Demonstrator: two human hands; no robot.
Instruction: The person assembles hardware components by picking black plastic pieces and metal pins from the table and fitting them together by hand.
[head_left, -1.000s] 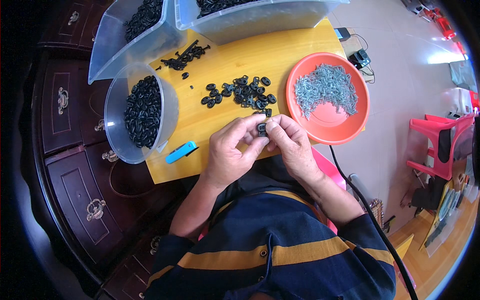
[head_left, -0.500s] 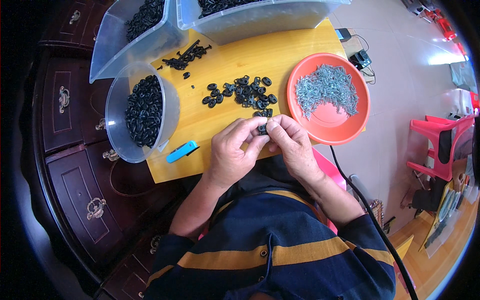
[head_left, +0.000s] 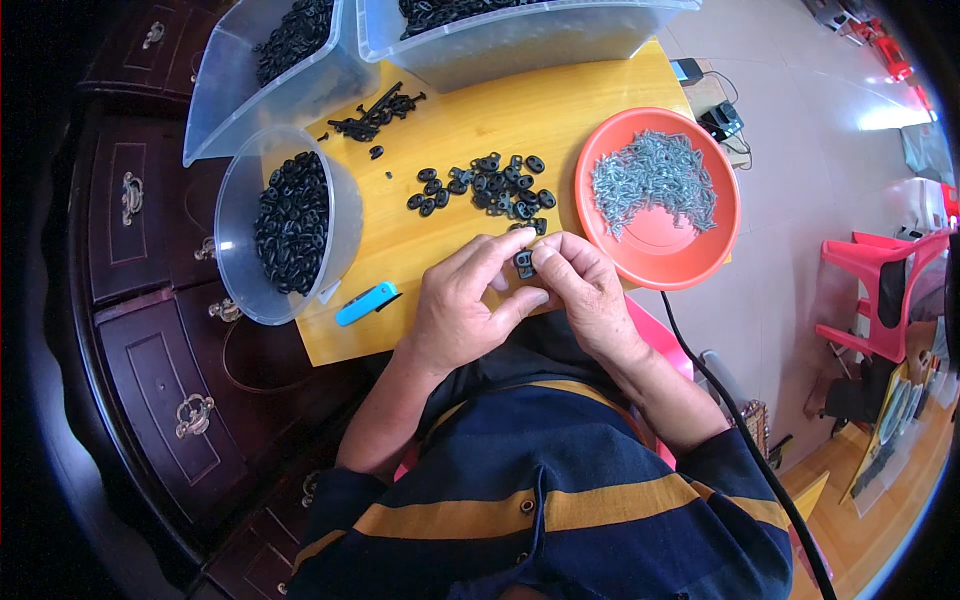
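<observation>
From my seat I see right hand [head_left: 592, 292] pinching small black piece [head_left: 523, 265] under thumb. Piece sits between hands, nearer right thumb; long axis seems to run away from body. Left hand [head_left: 458, 302]: thumb and forefinger parted around piece; can't tell if hidden fingers touch it. Loose black parts [head_left: 481, 184] just beyond hands; orange dish [head_left: 668, 248] beyond right hand.
</observation>
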